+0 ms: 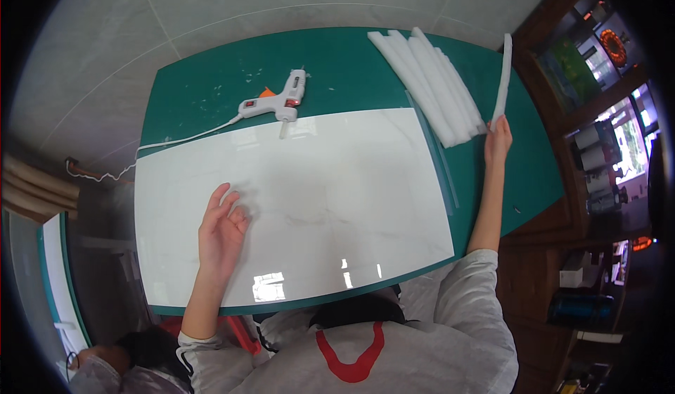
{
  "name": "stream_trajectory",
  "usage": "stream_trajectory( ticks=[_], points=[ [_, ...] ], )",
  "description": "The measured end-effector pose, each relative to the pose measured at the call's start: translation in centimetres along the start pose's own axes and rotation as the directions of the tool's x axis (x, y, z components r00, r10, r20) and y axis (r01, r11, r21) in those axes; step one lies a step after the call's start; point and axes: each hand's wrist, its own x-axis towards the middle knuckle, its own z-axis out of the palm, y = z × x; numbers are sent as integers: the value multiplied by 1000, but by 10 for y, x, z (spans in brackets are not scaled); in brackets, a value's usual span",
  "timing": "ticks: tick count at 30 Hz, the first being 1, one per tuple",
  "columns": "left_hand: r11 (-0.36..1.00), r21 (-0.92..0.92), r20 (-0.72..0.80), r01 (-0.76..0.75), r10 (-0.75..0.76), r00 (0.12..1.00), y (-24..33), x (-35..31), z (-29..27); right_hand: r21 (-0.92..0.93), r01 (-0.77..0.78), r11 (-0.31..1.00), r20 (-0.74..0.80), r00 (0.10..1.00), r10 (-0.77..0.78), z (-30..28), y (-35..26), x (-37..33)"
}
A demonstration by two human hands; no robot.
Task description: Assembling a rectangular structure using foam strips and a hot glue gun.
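Observation:
My right hand (pixel 498 141) grips the near end of a white foam strip (pixel 504 77), which points up and away at the far right. Beside it lies a bundle of several similar white foam strips (pixel 430 88) on the green table mat. My left hand (pixel 224 226) hovers over the left part of a glossy white marbled panel (pixel 337 176), its fingers loosely curled and apart with nothing in them. A white glue gun (pixel 281 98) with an orange part rests past the panel's far edge, a glue stick poking out of it toward the panel.
Thin clear glue sticks (pixel 444 165) lie along the panel's right edge. The gun's white cord (pixel 186 141) runs off the mat (pixel 225 63) to the left. At the right stands a wooden shelf unit (pixel 548 84) with various items. Another person (pixel 105 366) is at lower left.

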Motion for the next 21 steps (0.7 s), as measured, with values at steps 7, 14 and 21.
stream_trajectory(
  ticks=[7,14,21],
  points=[
    [1000,-20,-28,4,-5,1000,-1,0,1,-351,57,935,-135,985,-111,-32,9,6],
    [1000,-25,5,0,0,1000,0,1,-2,-242,-93,966,-246,969,31,-34,9,8],
    [999,-45,7,8,-8,1000,1,-1,-2,-154,-239,959,-295,937,186,-24,-2,-2]
  ],
)
